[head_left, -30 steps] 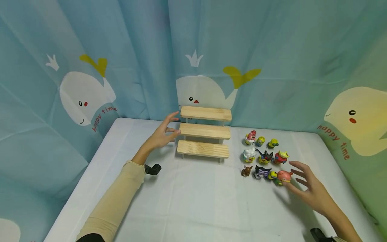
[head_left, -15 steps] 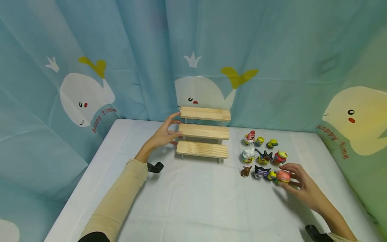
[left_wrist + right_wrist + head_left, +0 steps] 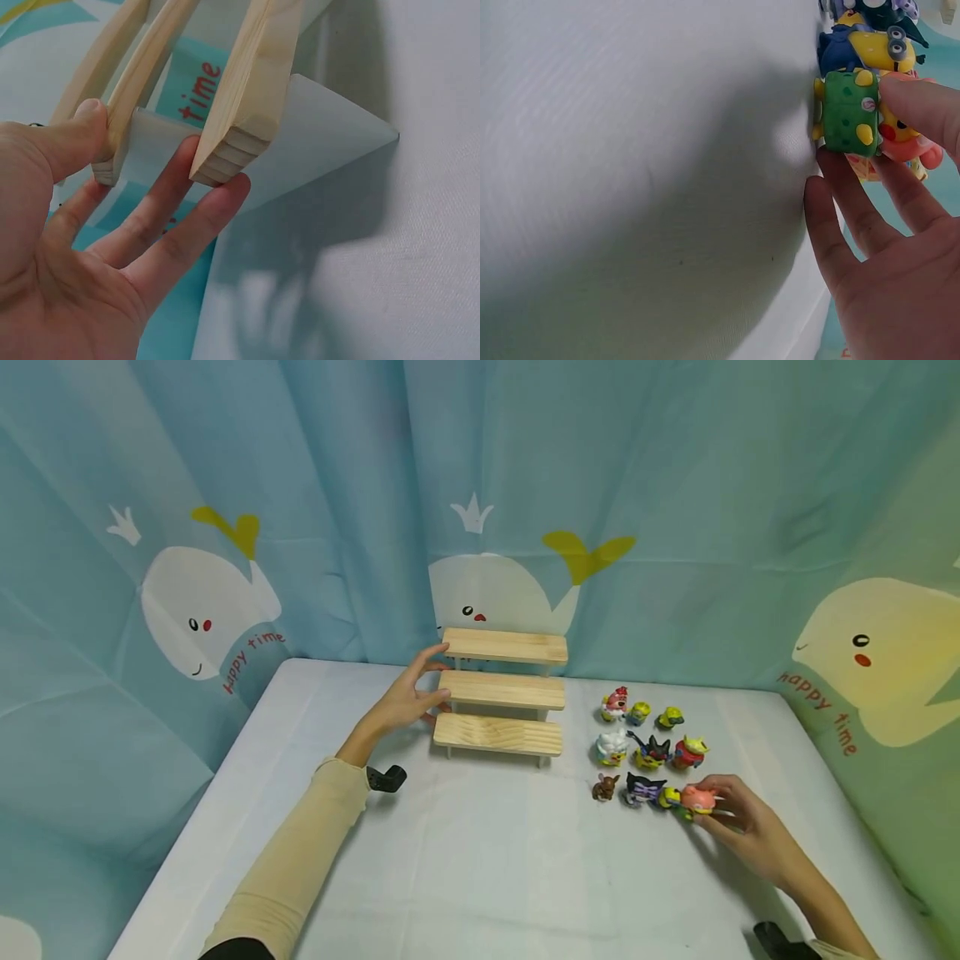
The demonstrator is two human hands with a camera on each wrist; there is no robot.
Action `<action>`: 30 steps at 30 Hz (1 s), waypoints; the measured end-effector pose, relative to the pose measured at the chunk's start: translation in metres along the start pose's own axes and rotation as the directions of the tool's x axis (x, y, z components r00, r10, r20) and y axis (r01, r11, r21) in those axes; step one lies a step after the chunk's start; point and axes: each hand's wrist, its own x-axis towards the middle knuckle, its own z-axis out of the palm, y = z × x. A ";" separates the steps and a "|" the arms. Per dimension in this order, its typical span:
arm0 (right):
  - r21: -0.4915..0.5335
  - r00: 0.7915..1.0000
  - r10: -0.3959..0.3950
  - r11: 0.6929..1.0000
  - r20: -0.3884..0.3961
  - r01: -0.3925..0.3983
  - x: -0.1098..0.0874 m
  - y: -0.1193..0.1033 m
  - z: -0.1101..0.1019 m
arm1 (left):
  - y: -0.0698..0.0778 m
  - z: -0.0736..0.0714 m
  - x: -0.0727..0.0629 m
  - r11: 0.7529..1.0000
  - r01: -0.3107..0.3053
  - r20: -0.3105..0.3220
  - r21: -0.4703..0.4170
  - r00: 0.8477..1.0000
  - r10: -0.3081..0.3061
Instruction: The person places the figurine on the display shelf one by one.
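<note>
A three-tier wooden display stand [image 3: 498,732] stands at the back of the table, with pale boards on clear supports. My left hand [image 3: 401,700] touches its left end. In the left wrist view, the thumb [image 3: 90,120] rests on the middle board, and the spread, mostly straight fingers touch the board ends. At the right, my right hand [image 3: 750,831] pinches a small toy figurine [image 3: 697,799] with a pink head and green body. The right wrist view shows its green underside [image 3: 847,112] with yellow feet, between thumb and fingers. Whether it is off the table I cannot tell.
Beside it are a yellow-and-blue figurine [image 3: 881,49] and a black-and-purple one [image 3: 643,789]. A brown figurine [image 3: 604,787] ends that row. Two more rows stand behind, including a red one [image 3: 690,752] and a white one [image 3: 611,747]. A curtain [image 3: 337,568] hangs around the white table [image 3: 487,860].
My left hand has moved right, from beside the stand to touching it. My right hand has moved left onto the pink-headed figurine, and its thumb and fingers have closed around it.
</note>
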 end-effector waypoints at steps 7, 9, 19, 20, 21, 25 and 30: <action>-0.016 1.000 0.028 0.999 0.006 -0.028 -0.002 0.001 0.001 | 0.000 0.001 -0.002 1.000 -0.011 0.015 -0.016 1.000 0.011; -0.020 1.000 0.024 1.000 0.007 -0.024 -0.002 0.002 0.000 | -0.001 0.001 -0.002 1.000 -0.018 0.011 -0.015 1.000 0.018; -0.035 1.000 0.010 0.999 -0.026 -0.011 0.002 0.004 -0.001 | -0.003 0.001 -0.002 0.997 -0.082 -0.014 -0.001 0.997 0.082; -0.037 1.000 0.014 0.999 -0.025 -0.015 0.003 0.004 -0.001 | -0.003 0.001 -0.002 0.997 -0.081 -0.018 -0.001 0.997 0.081; -0.041 1.000 0.019 0.999 -0.025 -0.020 0.003 0.003 -0.001 | -0.003 0.001 -0.002 0.997 -0.080 -0.021 0.000 0.997 0.080; -0.059 0.999 0.035 0.998 -0.029 -0.037 0.004 0.003 -0.001 | -0.004 0.000 -0.002 0.997 -0.076 -0.029 0.001 0.997 0.076; -0.050 0.998 0.049 0.997 -0.033 -0.051 0.004 0.004 0.000 | -0.009 0.000 -0.003 0.997 -0.070 -0.030 -0.013 0.997 0.070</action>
